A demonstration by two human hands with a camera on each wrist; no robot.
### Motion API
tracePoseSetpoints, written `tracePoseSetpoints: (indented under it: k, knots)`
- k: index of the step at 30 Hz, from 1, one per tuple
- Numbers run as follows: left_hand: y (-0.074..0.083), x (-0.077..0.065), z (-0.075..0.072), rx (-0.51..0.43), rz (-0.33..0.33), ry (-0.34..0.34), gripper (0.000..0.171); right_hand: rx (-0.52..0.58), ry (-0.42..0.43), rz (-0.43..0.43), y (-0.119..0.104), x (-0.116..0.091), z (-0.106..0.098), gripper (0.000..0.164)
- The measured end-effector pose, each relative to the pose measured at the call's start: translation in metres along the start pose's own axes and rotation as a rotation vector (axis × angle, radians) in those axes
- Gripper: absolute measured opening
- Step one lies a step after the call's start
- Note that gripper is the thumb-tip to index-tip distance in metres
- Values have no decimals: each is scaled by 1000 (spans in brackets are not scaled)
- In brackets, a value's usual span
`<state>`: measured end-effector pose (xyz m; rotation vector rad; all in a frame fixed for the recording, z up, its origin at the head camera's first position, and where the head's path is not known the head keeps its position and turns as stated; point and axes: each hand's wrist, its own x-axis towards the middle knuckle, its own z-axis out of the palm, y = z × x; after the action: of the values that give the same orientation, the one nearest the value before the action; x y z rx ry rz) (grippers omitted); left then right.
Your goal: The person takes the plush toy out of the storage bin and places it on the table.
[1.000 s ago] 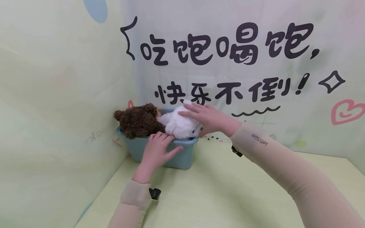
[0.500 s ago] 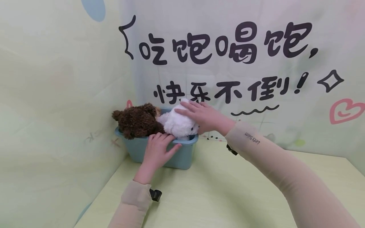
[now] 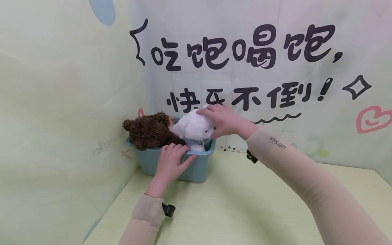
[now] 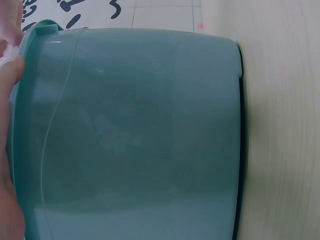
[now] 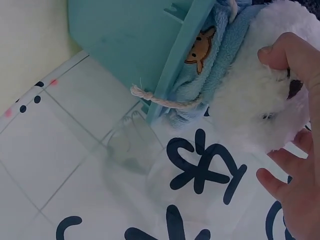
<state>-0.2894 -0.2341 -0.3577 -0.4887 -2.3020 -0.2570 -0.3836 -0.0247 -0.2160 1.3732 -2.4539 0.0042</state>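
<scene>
In the head view, a blue bin (image 3: 171,170) holds two plush toys. A dark brown plush bear (image 3: 147,131) fills its left side. At the right is a white plush toy (image 3: 193,127), its dark eye and nose facing right. My right hand (image 3: 225,119) grips the white toy's head; in the right wrist view the thumb (image 5: 282,52) and fingers span its face. Light blue fuzzy cloth (image 5: 225,65) with a brown animal patch shows below that head. My left hand (image 3: 171,161) holds the bin's front rim, fingertips bent over the edge and thumb outside along the wall.
The bin stands on a pale wooden table (image 3: 245,204) in the corner by the left wall (image 3: 61,119). Behind it hangs a white backdrop (image 3: 330,136) with large black lettering. A rope handle (image 5: 170,102) comes out of the bin's end.
The white plush toy's head has risen and tipped back with my right hand, so its white foot and light cloth now show behind the front rim. My left hand stays at the rim.
</scene>
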Motion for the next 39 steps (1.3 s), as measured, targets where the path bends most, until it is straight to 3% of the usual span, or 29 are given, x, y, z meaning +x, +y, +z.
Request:
tracePoseSetpoints:
  k: [11, 22, 29, 33, 39]
  knots:
    - [-4, 3, 3, 20, 5, 21, 36, 75, 119, 203, 18, -3, -12, 88]
    - [-13, 7, 10, -1, 14, 43, 35, 2, 153, 250, 22, 4, 6, 96]
    - [-15, 9, 14, -14, 15, 46, 34, 80, 213, 272, 27, 6, 23, 116]
    - [-16, 10, 16, -16, 8, 40, 35, 87, 258, 260, 29, 8, 27, 104]
    - [-16, 10, 18, -20, 9, 38, 34, -7, 306, 243, 28, 7, 29, 85]
